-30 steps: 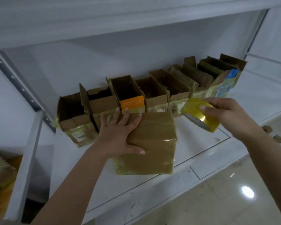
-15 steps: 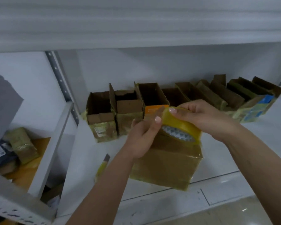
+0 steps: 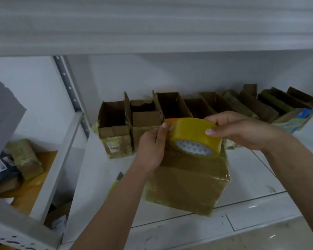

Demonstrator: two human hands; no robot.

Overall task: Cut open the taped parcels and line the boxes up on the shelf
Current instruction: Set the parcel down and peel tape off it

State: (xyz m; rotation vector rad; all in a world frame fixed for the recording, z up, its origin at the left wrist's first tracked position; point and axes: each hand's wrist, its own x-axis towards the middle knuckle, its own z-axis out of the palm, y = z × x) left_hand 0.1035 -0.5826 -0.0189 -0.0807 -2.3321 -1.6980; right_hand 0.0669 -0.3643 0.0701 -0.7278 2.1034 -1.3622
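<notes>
Progress is sitting partway: opened brown cardboard boxes are lining the white shelf beyond both hands, while left hand and right hand are gripping a yellow tape roll above the still-sealed tape-wrapped brown parcel.

taped parcel before opened boxes on shelf

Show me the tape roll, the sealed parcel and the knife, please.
tape roll (image 3: 192, 130), head view, on its yellow outer band.
sealed parcel (image 3: 188, 183), head view, on its taped front face.
knife (image 3: 118, 178), head view, on its handle.
</notes>
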